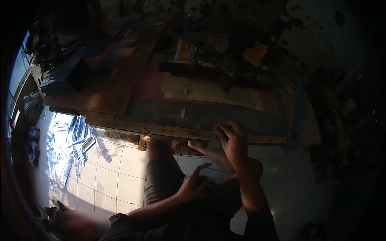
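Note:
A see-through plastic sheet (pixel 217 154), faint and partly blurred, spans the gap between my two hands above my lap. My right hand (pixel 234 145) grips its upper end near the table's front edge, thumb and fingers closed together. Lower down and to the left, my left hand (pixel 194 187) has its index finger stretched along the sheet while the other fingers curl at its lower end. Beyond the hands, a small pale strip (pixel 183 113) lies on the dark tabletop (pixel 152 116), and a second small strip (pixel 185 91) lies farther back on a yellowish board (pixel 213 91).
A dark metal bar-like device (pixel 217 68) stands across the back of the table. Reddish-brown sheets (pixel 100 88) and a blue wrapped stack (pixel 64 76) lie at the left. Shiny plastic strips (pixel 80 140) are heaped on the sunlit tiled floor (pixel 124 172).

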A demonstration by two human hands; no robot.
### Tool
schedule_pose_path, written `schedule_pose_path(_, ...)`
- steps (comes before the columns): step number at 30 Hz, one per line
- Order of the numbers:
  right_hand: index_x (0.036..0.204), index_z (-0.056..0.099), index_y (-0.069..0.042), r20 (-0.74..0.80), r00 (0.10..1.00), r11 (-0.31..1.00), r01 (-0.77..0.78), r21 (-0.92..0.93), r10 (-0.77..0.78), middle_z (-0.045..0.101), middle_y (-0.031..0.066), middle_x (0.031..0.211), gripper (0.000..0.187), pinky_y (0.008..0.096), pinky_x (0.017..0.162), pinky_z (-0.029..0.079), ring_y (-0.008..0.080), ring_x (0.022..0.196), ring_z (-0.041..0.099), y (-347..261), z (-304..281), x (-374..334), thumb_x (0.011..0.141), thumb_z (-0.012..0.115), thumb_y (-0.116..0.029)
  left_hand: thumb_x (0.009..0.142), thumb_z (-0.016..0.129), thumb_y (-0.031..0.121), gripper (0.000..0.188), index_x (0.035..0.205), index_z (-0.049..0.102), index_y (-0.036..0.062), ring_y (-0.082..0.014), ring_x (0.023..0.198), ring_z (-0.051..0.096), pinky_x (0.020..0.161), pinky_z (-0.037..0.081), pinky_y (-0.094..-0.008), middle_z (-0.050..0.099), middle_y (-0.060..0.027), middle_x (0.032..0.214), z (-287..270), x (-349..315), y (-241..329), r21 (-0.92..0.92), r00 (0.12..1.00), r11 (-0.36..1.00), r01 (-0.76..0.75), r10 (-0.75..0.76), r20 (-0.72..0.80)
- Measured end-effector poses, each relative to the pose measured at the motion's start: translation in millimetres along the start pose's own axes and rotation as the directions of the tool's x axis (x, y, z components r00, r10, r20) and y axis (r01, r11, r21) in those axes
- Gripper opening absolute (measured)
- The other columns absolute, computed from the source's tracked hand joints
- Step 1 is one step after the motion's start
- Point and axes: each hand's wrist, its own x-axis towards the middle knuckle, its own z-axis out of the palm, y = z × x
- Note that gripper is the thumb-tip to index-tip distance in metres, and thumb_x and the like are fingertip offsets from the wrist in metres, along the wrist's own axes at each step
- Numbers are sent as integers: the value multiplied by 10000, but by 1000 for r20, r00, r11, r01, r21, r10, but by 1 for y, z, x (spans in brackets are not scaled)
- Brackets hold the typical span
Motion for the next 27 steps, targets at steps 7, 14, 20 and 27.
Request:
schedule_pose_path(7,1160,730,-60,39,996,996,-79,51,77,664,120,1066,364,429,859,517,336,978,654,-2,-3,6,819,832,-136,1070,571,168,569,1553,284,80,-179,884,751,807,576,-329,770,-142,1012,1,1,-5,-19,1000,1000,12,-12,-8)
schedule_pose_path(14,1136,741,-46,-23,1000,1000,-6,-12,6,689,112,1042,333,430,849,520,329,952,669,-1,3,0,824,825,-124,1067,580,170,570,1552,293,83,-161,888,740,784,562,-312,768,-122,1005,2,2,-3,-68,1000,997,21,-21,-2)
schedule_pose_path(20,1129,736,-19,-31,999,998,39,-41,-40,694,104,1059,309,435,859,524,308,972,656,-1,4,-2,846,803,-125,1069,568,146,569,1554,280,74,-180,890,747,795,574,-325,765,-138,1006,0,1,-1,-33,1000,999,24,-23,7)
schedule_pose_path(27,1119,745,-24,-26,1000,999,8,-41,-9,707,104,1063,295,433,863,527,316,983,659,-4,6,-2,845,805,-115,1068,572,160,570,1552,283,78,-189,901,756,812,574,-329,771,-144,1011,0,2,-3,-11,1000,1000,26,-26,1)
